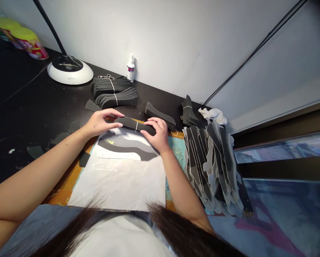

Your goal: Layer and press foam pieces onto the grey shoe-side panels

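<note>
A bundle of dark grey shoe-upper pieces (127, 123), tied with a pale rubber band round its middle, is held level between my two hands. My left hand (102, 122) grips its left end, thumb on the near side and fingers on the far side. My right hand (159, 135) is closed round the right end, thumb near the band. Just below the bundle lies a shoe-upper panel (122, 146) in grey and white with a small yellow-green swoosh. The panel rests on a white sheet (122, 182), its far edge hidden behind the bundle.
Banded bundles (117, 96) stand at the back, near a white bottle (131, 67) and scissors (106, 76). A loose stack (160, 115) lies beyond my right hand. Many layered panels (210, 164) fill the right side. A lamp base (70, 73) stands back left.
</note>
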Motion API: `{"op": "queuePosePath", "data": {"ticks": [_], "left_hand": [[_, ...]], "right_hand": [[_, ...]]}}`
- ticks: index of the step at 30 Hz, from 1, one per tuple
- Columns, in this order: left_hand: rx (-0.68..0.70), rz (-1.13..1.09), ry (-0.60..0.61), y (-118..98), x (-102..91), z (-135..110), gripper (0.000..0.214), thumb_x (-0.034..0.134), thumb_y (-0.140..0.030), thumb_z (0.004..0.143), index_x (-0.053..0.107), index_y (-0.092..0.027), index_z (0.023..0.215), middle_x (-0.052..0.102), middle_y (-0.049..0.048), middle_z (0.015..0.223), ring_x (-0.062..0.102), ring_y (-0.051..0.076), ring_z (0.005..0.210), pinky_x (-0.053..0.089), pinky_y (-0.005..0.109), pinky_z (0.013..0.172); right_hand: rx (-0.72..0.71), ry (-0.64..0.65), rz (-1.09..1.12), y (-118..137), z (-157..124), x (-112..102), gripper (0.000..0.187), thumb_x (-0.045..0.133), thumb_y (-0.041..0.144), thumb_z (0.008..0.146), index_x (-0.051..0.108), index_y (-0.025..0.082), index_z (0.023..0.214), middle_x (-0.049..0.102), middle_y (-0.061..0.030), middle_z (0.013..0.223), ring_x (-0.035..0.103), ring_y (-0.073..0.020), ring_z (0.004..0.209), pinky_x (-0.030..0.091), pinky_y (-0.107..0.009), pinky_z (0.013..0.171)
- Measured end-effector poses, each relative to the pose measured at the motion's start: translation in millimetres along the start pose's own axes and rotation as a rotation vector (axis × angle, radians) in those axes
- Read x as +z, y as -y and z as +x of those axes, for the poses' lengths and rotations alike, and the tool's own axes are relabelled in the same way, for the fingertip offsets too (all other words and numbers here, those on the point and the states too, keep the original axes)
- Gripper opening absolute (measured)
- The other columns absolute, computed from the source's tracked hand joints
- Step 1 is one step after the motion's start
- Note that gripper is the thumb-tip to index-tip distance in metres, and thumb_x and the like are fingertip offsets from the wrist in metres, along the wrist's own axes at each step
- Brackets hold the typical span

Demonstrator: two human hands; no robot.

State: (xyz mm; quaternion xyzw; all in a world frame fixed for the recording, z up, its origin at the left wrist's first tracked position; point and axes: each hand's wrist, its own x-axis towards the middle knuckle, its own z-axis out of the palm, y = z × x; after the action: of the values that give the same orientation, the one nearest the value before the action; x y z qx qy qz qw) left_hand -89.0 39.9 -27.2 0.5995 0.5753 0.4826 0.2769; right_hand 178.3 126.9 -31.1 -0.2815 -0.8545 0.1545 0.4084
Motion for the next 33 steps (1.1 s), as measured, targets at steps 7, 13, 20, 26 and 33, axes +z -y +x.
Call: {"op": "queuePosePath", "data": {"ticks": [7,13,20,26,33], "left_hand": [[-0.002,0.013,-0.009,-4,0.8,-1,0.052,0.081,-0.061,0.074,0.078,-0.019,0.104,0.074,0.0091,0.109,0.068,0.024,0.099,0.056,0.032,0.087],[0.116,0.165,-0.044,-12,-3.4,0,0.044,0.073,-0.062,0.083,0.080,-0.020,0.093,0.076,0.0106,0.097,0.069,0.026,0.090,0.058,0.036,0.082],[0.352,0.381,-0.136,-10,-4.8,-4,0.031,0.068,-0.053,0.094,0.083,-0.029,0.106,0.076,0.0062,0.093,0.067,0.022,0.086,0.054,0.034,0.083],[0.482,0.454,-0.173,-10,-2.1,-3,0.021,0.067,-0.037,0.098,0.082,-0.030,0.111,0.074,0.0073,0.101,0.066,0.020,0.089,0.054,0.034,0.081],[0.435,0.353,-0.126,-17,-0.8,-3,0.022,0.066,-0.034,0.097,0.081,-0.031,0.113,0.077,0.0034,0.085,0.066,0.021,0.081,0.054,0.035,0.077]], "right_hand": [[0.006,0.060,-0.021,3,1,-1,0.027,0.087,0.035,0.078,0.075,0.026,0.101,0.069,-0.0066,0.116,0.061,-0.0271,0.112,0.042,-0.046,0.108],[-0.015,-0.005,0.006,5,-2,0,0.019,0.082,0.039,0.084,0.077,0.030,0.101,0.071,-0.0050,0.104,0.061,-0.0276,0.104,0.041,-0.052,0.108],[-0.008,-0.073,-0.037,4,-4,7,0.018,0.082,0.039,0.085,0.079,0.030,0.100,0.071,-0.0049,0.096,0.062,-0.0265,0.093,0.048,-0.048,0.094],[0.066,-0.068,-0.021,1,-4,12,0.023,0.086,0.029,0.081,0.079,0.028,0.103,0.071,-0.0050,0.097,0.063,-0.0262,0.095,0.050,-0.045,0.091],[0.121,-0.018,0.082,2,-2,9,0.032,0.077,0.026,0.082,0.074,0.027,0.114,0.071,-0.0075,0.110,0.062,-0.0294,0.107,0.049,-0.049,0.100]]}}
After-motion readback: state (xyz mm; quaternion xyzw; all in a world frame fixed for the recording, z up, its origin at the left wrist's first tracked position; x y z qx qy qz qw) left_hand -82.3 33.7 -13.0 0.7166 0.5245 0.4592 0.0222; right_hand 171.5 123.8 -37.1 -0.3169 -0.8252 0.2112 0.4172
